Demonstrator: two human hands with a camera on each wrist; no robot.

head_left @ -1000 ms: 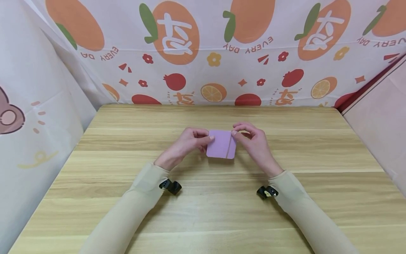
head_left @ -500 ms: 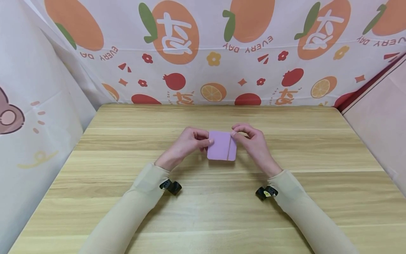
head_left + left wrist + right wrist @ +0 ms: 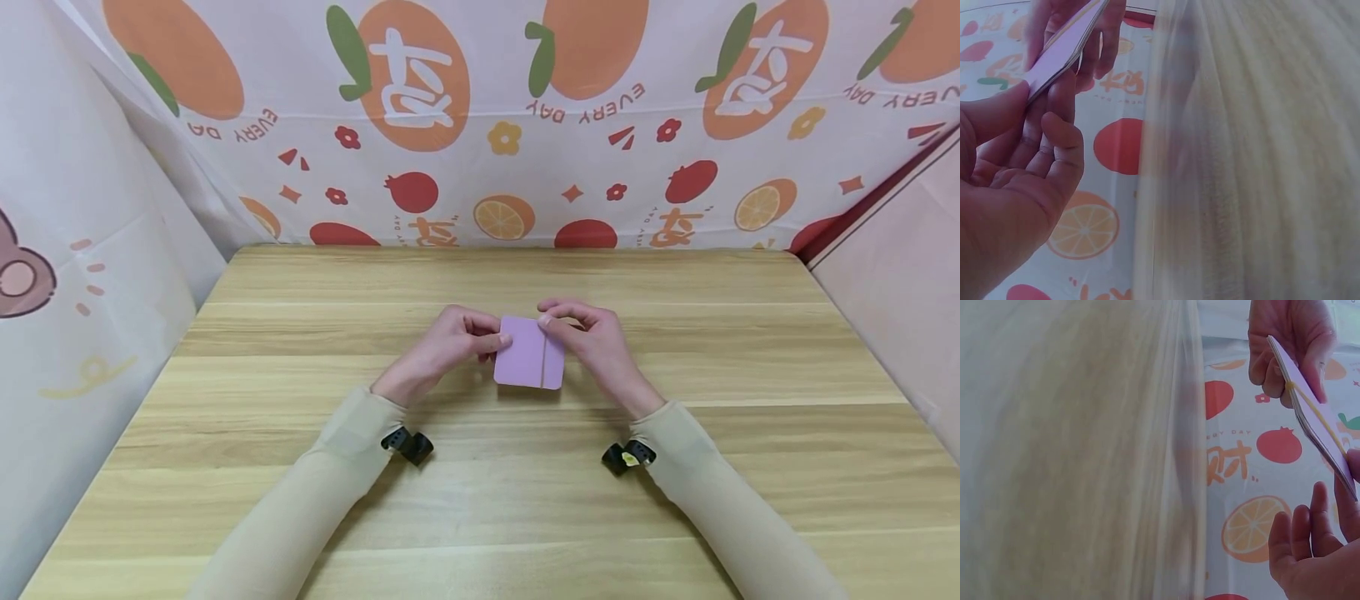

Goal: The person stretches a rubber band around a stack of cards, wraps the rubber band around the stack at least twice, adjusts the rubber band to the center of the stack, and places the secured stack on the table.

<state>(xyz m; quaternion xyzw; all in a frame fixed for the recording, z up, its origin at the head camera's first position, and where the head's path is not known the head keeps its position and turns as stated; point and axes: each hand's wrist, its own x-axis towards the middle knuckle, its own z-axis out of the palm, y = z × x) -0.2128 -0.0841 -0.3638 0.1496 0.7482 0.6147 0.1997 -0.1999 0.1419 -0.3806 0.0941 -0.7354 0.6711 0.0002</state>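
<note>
A thin lilac square pad (image 3: pixel 519 360) with rounded corners is held above the table between both hands. A yellowish rubber band (image 3: pixel 543 367) runs across it near its right side. At the pad's upper left edge my left hand (image 3: pixel 448 348) pinches it, thumb on the lilac face and fingers behind. My right hand (image 3: pixel 598 343) pinches the upper right edge where the band crosses, its other fingers bent above. In the right wrist view, the pad's edge (image 3: pixel 1310 428) shows several thin layers, with the band (image 3: pixel 1317 414) wrapped over them.
The wooden table (image 3: pixel 480 500) extends on all sides beneath the hands. A fruit-print cloth (image 3: pixel 517 108) hangs along its back edge, and pale cloth (image 3: pixel 97 200) hangs at the left. Small black wrist cameras (image 3: pixel 408 447) are strapped over the beige sleeves.
The pad has shifted slightly down and to the right, tilting a little. My right hand has moved slightly left along its top edge; both hands keep pinching it.
</note>
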